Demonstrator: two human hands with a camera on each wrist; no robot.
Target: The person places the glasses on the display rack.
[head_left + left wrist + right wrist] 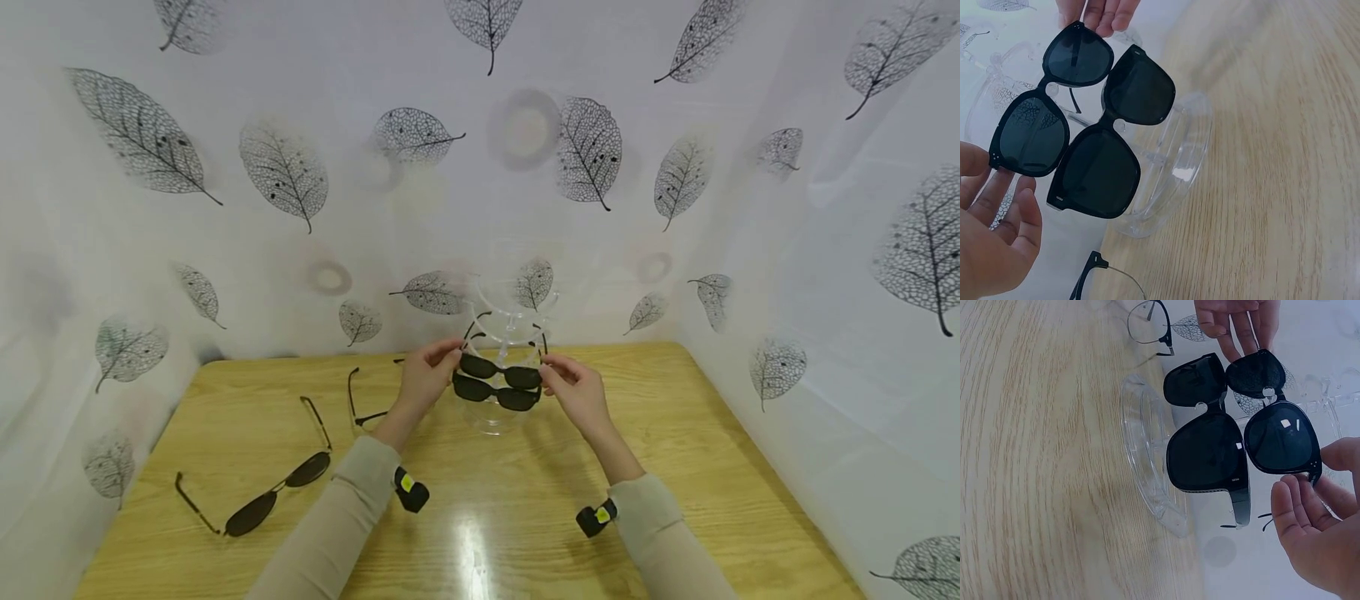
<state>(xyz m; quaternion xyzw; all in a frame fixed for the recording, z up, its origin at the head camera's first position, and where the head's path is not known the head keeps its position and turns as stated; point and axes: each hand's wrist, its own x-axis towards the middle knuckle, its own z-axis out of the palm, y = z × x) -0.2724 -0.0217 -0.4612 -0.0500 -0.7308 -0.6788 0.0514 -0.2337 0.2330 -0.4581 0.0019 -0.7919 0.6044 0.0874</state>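
Observation:
In the head view my left hand (pixel 426 379) and right hand (pixel 577 392) hold a pair of black sunglasses (pixel 477 367) by its two outer ends. The left wrist view has my left thumb and fingers around one corner of that frame (pixel 1030 134). My right hand (pixel 1322 537) pinches the opposite corner in the right wrist view. Just below sits a second pair of black sunglasses (pixel 471 388), resting on a clear plastic display stand (pixel 491 427). The upper pair's bridge is close to a clear peg of the stand. Both pairs face me, temples pointing back.
Aviator sunglasses (pixel 253 512) lie unfolded on the wooden table (pixel 517 517) at the left. Behind my left forearm are thin-framed eyeglasses (pixel 352 400), partly hidden. A white curtain (pixel 465 208) with leaf prints surrounds the table at the back and sides.

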